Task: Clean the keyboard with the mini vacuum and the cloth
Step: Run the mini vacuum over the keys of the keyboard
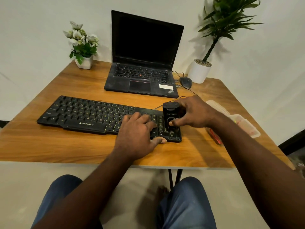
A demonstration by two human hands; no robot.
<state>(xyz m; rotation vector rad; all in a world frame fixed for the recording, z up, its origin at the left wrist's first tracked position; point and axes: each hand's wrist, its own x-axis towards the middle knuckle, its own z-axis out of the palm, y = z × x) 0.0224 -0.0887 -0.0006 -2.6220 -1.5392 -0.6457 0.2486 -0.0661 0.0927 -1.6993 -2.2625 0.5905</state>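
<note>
Right hand (195, 113): grips the black mini vacuum (170, 118) upright on the keyboard's (85, 114) right end.
Left hand (138, 131): fingers flat, pressing the keys beside it.
Desk (49, 146): wooden.

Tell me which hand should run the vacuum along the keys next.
Probably right: the right hand grips the mini vacuum standing on the keyboard; the left hand lies flat on the keys.

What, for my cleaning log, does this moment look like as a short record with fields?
surface: wooden table
keyboard: black, flat on table before open laptop
mini vacuum: upright on keyboard's right end
right hand: grips the vacuum
left hand: fingers rest flat on keys beside it
cloth: not clearly visible
</note>
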